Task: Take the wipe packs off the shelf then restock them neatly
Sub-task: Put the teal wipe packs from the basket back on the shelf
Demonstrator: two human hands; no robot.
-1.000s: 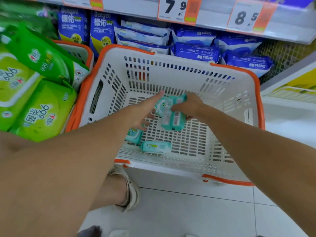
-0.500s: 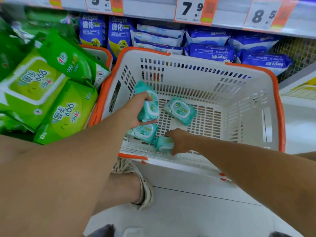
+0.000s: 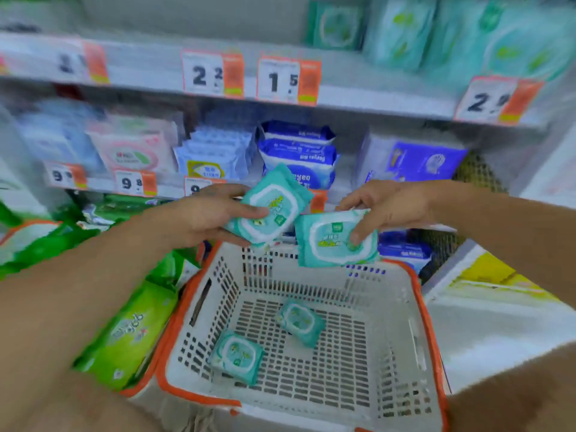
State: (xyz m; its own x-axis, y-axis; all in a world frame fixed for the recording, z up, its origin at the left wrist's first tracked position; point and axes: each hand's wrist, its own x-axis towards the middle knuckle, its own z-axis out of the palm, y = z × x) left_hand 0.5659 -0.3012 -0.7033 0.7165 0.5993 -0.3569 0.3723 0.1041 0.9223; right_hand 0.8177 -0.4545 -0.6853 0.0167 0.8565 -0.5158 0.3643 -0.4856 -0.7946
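Centre-left of frame, the left hand (image 3: pixel 199 218) is up out of the basket (image 3: pixel 174 335) now, fingers clamped on a teal wipe pack (image 3: pixel 271 204). Just right of it, the right hand (image 3: pixel 389 207) pinches a second pack (image 3: pixel 333 238); a moment ago both were down inside. Restocking looks under way. Two packs (image 3: pixel 299 321) are left on the basket floor, lower centre.

Four teal wipe packs (image 3: pixel 270 204), one basket (image 3: pixel 431 335)
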